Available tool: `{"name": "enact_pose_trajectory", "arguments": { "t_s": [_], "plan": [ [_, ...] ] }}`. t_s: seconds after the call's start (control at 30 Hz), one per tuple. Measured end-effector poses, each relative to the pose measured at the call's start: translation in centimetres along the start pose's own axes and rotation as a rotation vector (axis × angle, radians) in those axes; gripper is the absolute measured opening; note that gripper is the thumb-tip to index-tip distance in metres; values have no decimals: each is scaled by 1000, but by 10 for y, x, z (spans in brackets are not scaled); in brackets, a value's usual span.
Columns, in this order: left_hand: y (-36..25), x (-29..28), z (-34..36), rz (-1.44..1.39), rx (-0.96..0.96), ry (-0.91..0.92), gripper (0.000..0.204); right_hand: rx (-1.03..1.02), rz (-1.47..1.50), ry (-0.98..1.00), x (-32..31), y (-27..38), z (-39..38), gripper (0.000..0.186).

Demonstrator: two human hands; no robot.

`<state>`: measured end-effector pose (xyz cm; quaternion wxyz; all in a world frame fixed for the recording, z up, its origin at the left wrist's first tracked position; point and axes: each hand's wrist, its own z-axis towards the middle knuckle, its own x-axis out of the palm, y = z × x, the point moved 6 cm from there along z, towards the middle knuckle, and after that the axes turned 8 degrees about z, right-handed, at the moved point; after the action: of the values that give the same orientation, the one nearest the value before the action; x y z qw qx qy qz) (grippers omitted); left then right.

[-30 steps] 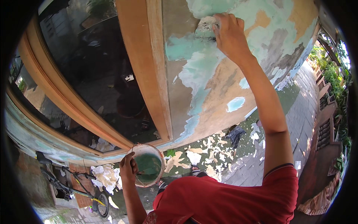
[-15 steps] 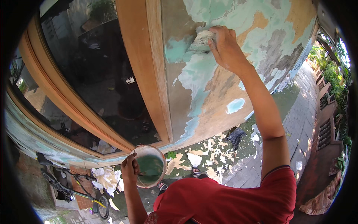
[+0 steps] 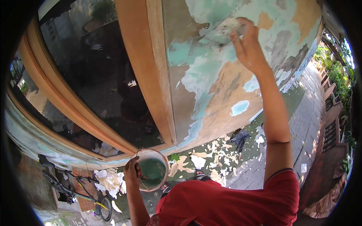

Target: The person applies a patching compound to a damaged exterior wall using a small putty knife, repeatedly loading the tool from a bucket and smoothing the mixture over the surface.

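My right hand [image 3: 247,43] grips a flat scraper [image 3: 222,32] smeared with pale filler, held against the upper part of the wall [image 3: 218,90], whose surface is patchy mint green, beige and grey. Low at my left, my left hand [image 3: 132,170] is closed on the handle of a round bucket [image 3: 163,160] containing green paste. The bucket hangs just below the lower edge of the wooden window frame [image 3: 141,56]; the dark glass [image 3: 98,75] beside it shows reflections.
A bicycle [image 3: 77,190] stands at lower left. Peeled paint flakes [image 3: 198,162] and a dark crumpled bag [image 3: 239,139] litter the ground below the wall. A paved path [image 3: 299,124] runs along the right, bordered by a railing [image 3: 328,135] and plants [image 3: 335,71].
My right hand and the scraper have shifted right along the wall, after a slight dip half a second ago. My left hand and the bucket have barely moved.
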<state>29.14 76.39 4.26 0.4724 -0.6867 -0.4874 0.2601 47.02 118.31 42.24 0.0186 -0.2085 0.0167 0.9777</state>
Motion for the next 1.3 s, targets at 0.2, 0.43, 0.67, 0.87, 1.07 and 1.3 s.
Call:
{"name": "enact_pose_trajectory", "arguments": {
  "t_s": [0.2, 0.43, 0.67, 0.87, 1.07, 1.3],
  "plan": [
    [-5, 5, 5, 10, 5, 25, 27, -72, 17, 140, 54, 21, -12, 36],
    [-10, 9, -2, 7, 1, 0, 27, -18, -7, -145, 9, 3, 21, 33],
    [-5, 15, 3, 22, -6, 54, 30, 21, 43, 95, 36, 16, -23, 36],
    [-6, 15, 2, -3, -2, 45, 25, -10, -55, 18, 46, 0, -12, 32],
    [-12, 17, 1, 15, 36, 56, 24, 97, 63, -26, 41, 8, -21, 33],
    [-12, 21, 3, 5, 26, 53, 25, 26, -96, -193, 48, 5, -11, 32]
  ]
}}
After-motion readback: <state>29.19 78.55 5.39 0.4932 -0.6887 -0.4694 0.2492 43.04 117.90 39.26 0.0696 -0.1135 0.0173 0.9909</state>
